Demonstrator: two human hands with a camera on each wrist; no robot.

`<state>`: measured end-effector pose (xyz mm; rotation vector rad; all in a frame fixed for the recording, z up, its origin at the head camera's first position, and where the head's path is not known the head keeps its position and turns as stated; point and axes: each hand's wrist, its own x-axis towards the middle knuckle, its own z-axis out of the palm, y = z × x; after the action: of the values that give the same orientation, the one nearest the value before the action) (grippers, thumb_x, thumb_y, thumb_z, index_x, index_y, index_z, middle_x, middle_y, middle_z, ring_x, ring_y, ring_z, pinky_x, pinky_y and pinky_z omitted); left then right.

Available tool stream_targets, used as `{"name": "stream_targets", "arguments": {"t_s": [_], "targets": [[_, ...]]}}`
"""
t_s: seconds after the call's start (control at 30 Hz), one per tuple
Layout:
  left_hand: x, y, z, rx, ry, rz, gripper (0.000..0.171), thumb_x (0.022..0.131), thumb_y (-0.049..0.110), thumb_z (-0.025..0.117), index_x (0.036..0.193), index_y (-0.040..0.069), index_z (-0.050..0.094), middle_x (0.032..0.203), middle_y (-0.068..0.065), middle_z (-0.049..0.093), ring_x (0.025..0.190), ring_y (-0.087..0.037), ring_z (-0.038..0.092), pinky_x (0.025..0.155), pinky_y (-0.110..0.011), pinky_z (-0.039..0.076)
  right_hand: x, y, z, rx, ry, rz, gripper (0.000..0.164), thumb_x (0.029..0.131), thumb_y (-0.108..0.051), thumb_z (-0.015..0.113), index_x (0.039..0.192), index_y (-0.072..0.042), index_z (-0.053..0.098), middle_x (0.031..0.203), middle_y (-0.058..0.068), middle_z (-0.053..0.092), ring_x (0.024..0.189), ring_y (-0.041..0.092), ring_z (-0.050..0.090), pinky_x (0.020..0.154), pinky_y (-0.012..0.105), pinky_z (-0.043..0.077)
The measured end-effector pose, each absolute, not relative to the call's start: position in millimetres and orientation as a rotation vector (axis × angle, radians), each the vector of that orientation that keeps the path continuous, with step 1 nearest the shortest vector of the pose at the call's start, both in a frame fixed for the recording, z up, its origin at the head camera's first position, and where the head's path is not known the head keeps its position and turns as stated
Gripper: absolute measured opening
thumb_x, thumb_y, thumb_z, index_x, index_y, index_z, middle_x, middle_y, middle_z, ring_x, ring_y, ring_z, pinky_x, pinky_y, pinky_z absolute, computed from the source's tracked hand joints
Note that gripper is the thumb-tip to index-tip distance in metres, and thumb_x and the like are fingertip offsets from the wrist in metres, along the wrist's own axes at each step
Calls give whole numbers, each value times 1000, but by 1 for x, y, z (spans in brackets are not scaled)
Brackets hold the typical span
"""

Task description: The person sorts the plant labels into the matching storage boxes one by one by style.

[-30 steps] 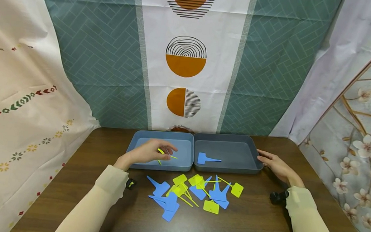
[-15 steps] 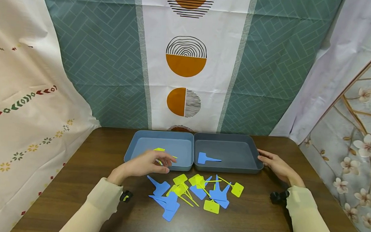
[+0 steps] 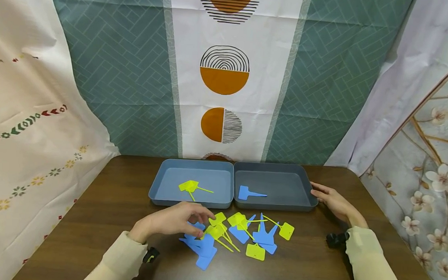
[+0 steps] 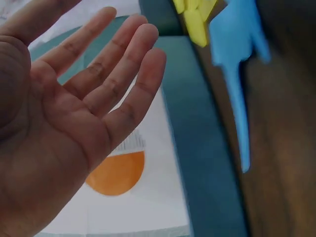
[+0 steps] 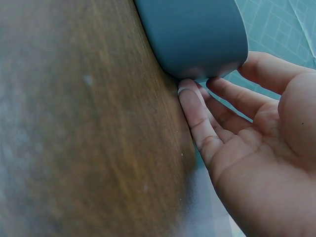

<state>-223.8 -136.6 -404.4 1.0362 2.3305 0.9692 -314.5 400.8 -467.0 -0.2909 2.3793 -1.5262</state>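
Note:
My left hand [image 3: 177, 220] hovers over the left side of a loose pile of T-shaped plastic plant labels, fingers relaxed and holding nothing. Beneath it, blue labels [image 3: 205, 260] are partly hidden; yellow labels [image 3: 255, 251] lie among more blue ones to the right. In the left wrist view the palm faces the camera, a blue label [image 4: 232, 44] beyond the fingertips. My right hand [image 3: 336, 203] rests its fingertips against the right end of the dark grey tray [image 3: 283, 187]. The right wrist view shows the thumb and fingers touching that tray's corner wall [image 5: 197, 39].
A blue-grey tray [image 3: 214, 174] stands left of the dark one, side by side at the table's back edge. It holds yellow labels [image 3: 191, 185]. One blue label [image 3: 244, 193] lies in the dark tray. A patterned curtain [image 3: 143, 65] hangs behind the brown table [image 3: 292, 275].
My left hand has come back from over the blue-grey tray toward the pile, leaving the yellow labels in that tray in plain view. The right hand stays at the dark tray's end.

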Motion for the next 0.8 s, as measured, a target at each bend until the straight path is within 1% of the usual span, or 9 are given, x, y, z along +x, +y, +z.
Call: {"name": "stream_targets", "arguments": {"t_s": [0.07, 0.17, 0.27, 0.37, 0.47, 0.53, 0.67, 0.73, 0.8], "targets": [[-222, -134, -409, 1030, 2341, 939, 46, 94, 19, 79, 137, 13, 65, 120, -5, 69, 113, -26, 64, 100, -40, 54, -313, 401, -468, -291, 2375, -1535, 72, 112, -32, 50, 164, 4, 16, 167, 31, 18, 150, 49, 28, 107, 25, 41], [-222, -129, -414, 1020, 2361, 884, 49, 92, 21, 82, 137, 17, 64, 121, -1, 67, 112, -20, 62, 99, -39, 53, -312, 401, -469, -295, 2378, -1549, 72, 111, -32, 50, 164, 4, 17, 167, 31, 18, 151, 48, 26, 103, 18, 41], [-221, -125, -417, 1014, 2370, 845, 53, 90, 22, 84, 138, 18, 63, 124, -1, 63, 113, -20, 60, 97, -38, 52, -311, 401, -469, -295, 2372, -1571, 71, 111, -31, 51, 164, 4, 17, 167, 31, 17, 151, 48, 25, 98, 13, 41], [-220, -122, -418, 1005, 2369, 818, 56, 88, 20, 86, 138, 19, 62, 125, -1, 58, 115, -23, 57, 97, -37, 50, -311, 401, -468, -293, 2365, -1580, 72, 111, -31, 51, 163, 4, 17, 167, 32, 17, 151, 48, 25, 95, 11, 41], [-218, -121, -420, 974, 2375, 795, 60, 86, 19, 88, 139, 21, 59, 125, 0, 54, 119, -23, 56, 98, -35, 50, -312, 400, -468, -286, 2366, -1573, 72, 111, -32, 51, 163, 5, 17, 166, 32, 18, 150, 48, 27, 96, 12, 42], [-217, -121, -423, 961, 2382, 782, 63, 85, 19, 89, 140, 22, 57, 126, 1, 52, 121, -22, 55, 99, -35, 50, -312, 399, -467, -283, 2381, -1557, 72, 111, -32, 52, 163, 4, 18, 167, 32, 18, 150, 48, 27, 101, 17, 42], [-217, -120, -428, 993, 2392, 742, 67, 85, 21, 89, 142, 23, 55, 123, 3, 50, 112, -18, 53, 92, -31, 48, -312, 399, -466, -284, 2399, -1537, 71, 111, -32, 51, 163, 4, 19, 167, 31, 18, 151, 47, 25, 111, 29, 40], [-217, -118, -431, 1018, 2405, 712, 67, 85, 22, 89, 143, 23, 54, 121, 4, 50, 107, -16, 52, 88, -29, 47, -312, 399, -465, -288, 2401, -1540, 70, 111, -31, 51, 163, 4, 20, 167, 31, 18, 152, 47, 24, 111, 29, 39], [-217, -116, -432, 1033, 2422, 685, 67, 84, 22, 90, 142, 23, 55, 120, 5, 50, 106, -14, 51, 88, -28, 46, -312, 399, -465, -286, 2398, -1543, 70, 111, -30, 51, 163, 4, 20, 167, 31, 18, 152, 47, 24, 109, 25, 40]]}}
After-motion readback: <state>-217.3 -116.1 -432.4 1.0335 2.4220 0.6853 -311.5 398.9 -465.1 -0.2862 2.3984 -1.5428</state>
